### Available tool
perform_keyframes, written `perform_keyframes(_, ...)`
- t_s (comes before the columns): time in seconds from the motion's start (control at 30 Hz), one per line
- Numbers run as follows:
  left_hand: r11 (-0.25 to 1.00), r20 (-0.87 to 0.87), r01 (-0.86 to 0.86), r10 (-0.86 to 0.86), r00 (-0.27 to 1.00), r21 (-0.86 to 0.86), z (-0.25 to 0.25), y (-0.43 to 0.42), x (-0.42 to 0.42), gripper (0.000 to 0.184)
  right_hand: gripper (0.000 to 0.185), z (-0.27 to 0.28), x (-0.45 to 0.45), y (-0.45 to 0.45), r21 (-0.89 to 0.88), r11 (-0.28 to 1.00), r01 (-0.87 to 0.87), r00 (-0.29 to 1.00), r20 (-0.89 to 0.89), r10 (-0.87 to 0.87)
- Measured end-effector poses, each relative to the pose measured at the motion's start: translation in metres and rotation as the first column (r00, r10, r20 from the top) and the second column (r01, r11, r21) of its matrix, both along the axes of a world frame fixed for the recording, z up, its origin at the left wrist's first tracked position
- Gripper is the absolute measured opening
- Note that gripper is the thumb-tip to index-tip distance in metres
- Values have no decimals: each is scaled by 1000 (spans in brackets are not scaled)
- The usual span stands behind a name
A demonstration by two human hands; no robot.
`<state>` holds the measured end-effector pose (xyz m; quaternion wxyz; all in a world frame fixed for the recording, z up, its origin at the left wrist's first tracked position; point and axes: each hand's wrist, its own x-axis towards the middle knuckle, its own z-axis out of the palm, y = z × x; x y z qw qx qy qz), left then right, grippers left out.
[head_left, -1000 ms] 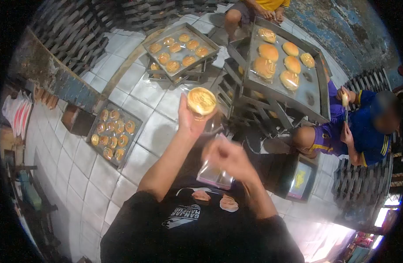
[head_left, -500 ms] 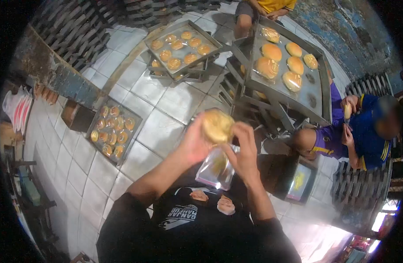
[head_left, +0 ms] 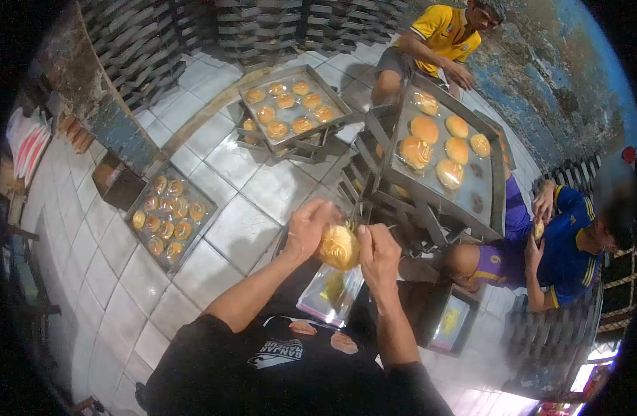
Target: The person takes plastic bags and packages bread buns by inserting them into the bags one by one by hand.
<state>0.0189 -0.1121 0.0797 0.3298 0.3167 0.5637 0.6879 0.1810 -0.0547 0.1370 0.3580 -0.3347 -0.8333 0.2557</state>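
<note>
Between my hands is a round golden bun [head_left: 340,249] with print over its face, seemingly in a clear plastic bag. My left hand [head_left: 308,232] is closed at the bun's upper left side, its fingertips smeared by motion. On the right, my right hand [head_left: 379,253] pinches at the bun's edge, thumb up, fingers curled. Just below the bun, a stack of clear plastic bags [head_left: 325,305] with a yellow-green print lies on my lap. A deep metal tray [head_left: 436,202] with buns, some bagged and some bare, stands ahead to the right on a stack of trays.
Another tray [head_left: 341,105] of bagged buns tops a stack ahead; a third tray [head_left: 206,225] is on the tiled floor at left. A person in yellow [head_left: 440,35] sits beyond. A person in blue [head_left: 568,239] at right holds a bun. A box [head_left: 464,333] with bags is nearby.
The bun has gone from my left palm to between both hands, lower and with its printed face showing. My left fingers have moved up beside it. The view has shifted, showing more of the person in yellow.
</note>
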Motion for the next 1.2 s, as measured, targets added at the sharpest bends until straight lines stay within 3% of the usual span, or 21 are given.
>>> perform_keyframes(0.03,996,101,9,-1,995,-87,9,-2,-3,29,26,4,-3,5,-10,1000,5,1000,0,-5)
perform_keyframes(0.1,984,-14,26,-29,1000,-175,0,7,-14,28,25,9,-3,24,-452,892,-7,997,-67,-26)
perform_keyframes(0.13,986,-124,-105,90,988,-127,-9,11,-22,27,24,-19,-2,44,-682,731,-27,973,-185,-137)
perform_keyframes(0.17,970,-225,-236,218,950,-60,-9,10,-26,25,22,-18,6,55,-796,566,-216,932,-341,-124)
perform_keyframes(0.2,971,-360,-240,223,906,-4,-6,-3,-27,24,22,-22,11,51,-821,515,-247,926,-356,-123)
perform_keyframes(0.3,984,-308,-172,148,940,-50,-23,-40,-18,25,29,-45,23,17,-894,388,-224,950,-290,-119)
perform_keyframes(0.37,987,-234,-119,91,968,-109,-80,-53,-19,23,28,-84,35,-1,-943,274,-188,970,-222,-99)
perform_keyframes(0.43,965,85,17,6,996,-262,-103,-61,-21,23,18,-120,39,-21,-938,347,-13,997,-40,-71)
perform_keyframes(0.57,963,178,118,-76,981,-242,-57,-40,-15,21,22,-80,27,-44,-877,472,-89,901,-273,-337)
perform_keyframes(0.63,970,55,238,-235,970,-56,-38,-25,-1,18,51,-59,35,-36,-834,504,-223,882,-393,-261)
perform_keyframes(0.7,958,32,285,-286,958,27,-29,-4,15,15,51,-12,50,-8,-575,818,-16,955,-252,-159)
perform_keyframes(0.73,979,85,199,-201,976,34,-8,7,25,22,47,8,60,10,-307,945,108,969,-181,-169)
perform_keyframes(0.77,993,137,109,-113,984,36,3,14,33,32,46,5,81,38,58,974,220,973,-82,-215)
perform_keyframes(0.8,984,178,176,-176,968,14,2,18,32,43,48,30,92,59,349,894,281,960,-100,-263)
perform_keyframes(0.83,980,171,198,-200,965,26,0,16,32,43,51,41,110,84,394,862,320,947,-92,-309)
perform_keyframes(0.9,914,-246,365,-401,882,-180,-6,-1,33,50,53,66,128,101,427,787,446,878,-37,-477)
perform_keyframes(0.97,939,-755,278,-331,566,-203,-18,-26,34,51,53,82,140,92,522,665,534,782,-5,-623)
perform_keyframes(1.0,942,-758,273,-320,569,-193,-25,-37,34,51,49,75,146,80,466,730,500,827,-5,-562)
perform_keyframes(1.07,953,-923,143,-297,247,-269,-35,-57,32,40,44,56,137,38,-97,913,397,918,53,-393)
perform_keyframes(1.17,912,-941,346,-291,173,-219,-35,-57,21,28,41,-10,114,-7,49,997,-53,963,266,39)
perform_keyframes(1.2,887,-955,422,-266,132,-189,-35,-57,20,26,36,-20,105,-23,130,990,-60,932,361,9)
